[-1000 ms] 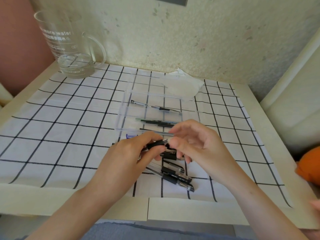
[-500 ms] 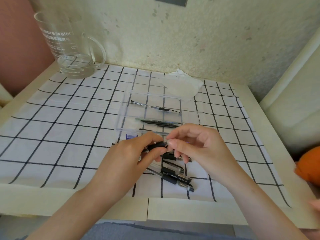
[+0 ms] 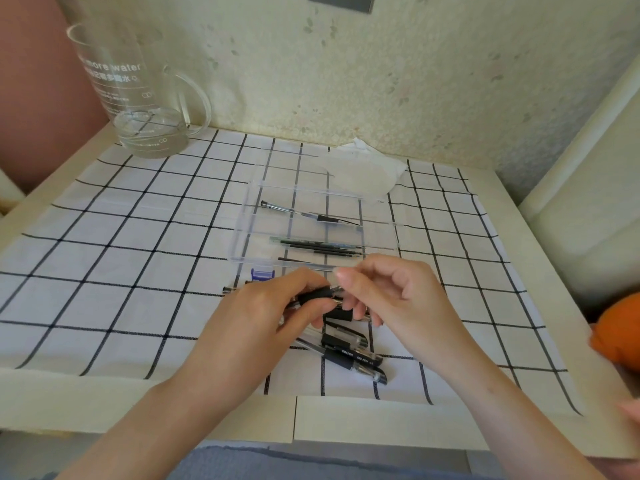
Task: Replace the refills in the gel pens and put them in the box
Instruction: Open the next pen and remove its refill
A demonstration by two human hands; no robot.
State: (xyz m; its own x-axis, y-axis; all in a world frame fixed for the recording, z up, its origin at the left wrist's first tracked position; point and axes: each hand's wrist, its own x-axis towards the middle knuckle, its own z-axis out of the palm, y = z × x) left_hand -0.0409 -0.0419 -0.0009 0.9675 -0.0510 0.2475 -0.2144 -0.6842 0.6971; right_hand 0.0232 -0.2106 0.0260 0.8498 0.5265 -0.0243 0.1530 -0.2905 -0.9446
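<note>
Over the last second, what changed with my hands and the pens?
Very little. The right hand has sunk slightly toward the person, still pinching the gel pen at its tip; the left hand still holds its black grip. The box, the refills and the loose pens lie as before.

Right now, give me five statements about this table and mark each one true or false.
1. The left hand and the right hand hold the same black-grip pen. True.
2. The glass jug stands at the back right. False: it stands at the back left.
3. A thin pen lies inside the clear box. True.
4. The cloth is plain red. False: it is white with a black grid.
5. No pens lie on the cloth. False: loose pens lie below the hands.
</note>
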